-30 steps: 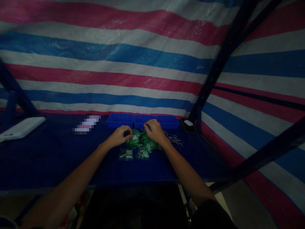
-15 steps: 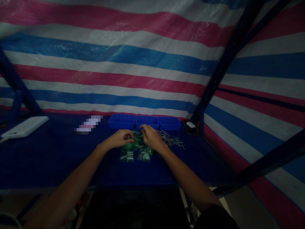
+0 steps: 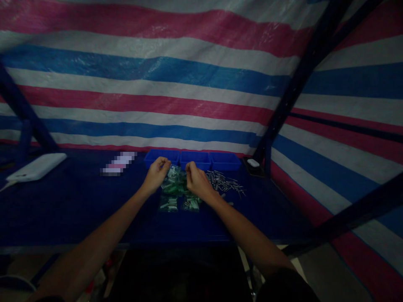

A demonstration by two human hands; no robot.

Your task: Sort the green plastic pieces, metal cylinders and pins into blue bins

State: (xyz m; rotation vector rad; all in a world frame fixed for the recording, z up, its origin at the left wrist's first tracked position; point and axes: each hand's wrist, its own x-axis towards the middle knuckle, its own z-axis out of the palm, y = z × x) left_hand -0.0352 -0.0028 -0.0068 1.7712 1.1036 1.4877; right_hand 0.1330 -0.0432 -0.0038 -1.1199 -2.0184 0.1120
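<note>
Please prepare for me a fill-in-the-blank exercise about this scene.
The number of blue bins in the row is ____.
The striped sheet behind them shows white, pinkish-red and ____ stripes.
The right hand is nearer to the metal pieces than the ____ hand.
These pieces lie to the ____ of the plastic bags.
Missing words: three; blue; left; right.

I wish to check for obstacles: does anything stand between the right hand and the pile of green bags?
Nothing visible does: the right hand is close by the pile of green bags, partly covering it in this view. The thin metal rods lie to the hand's right; the blue trays stand beyond the bags.
</note>
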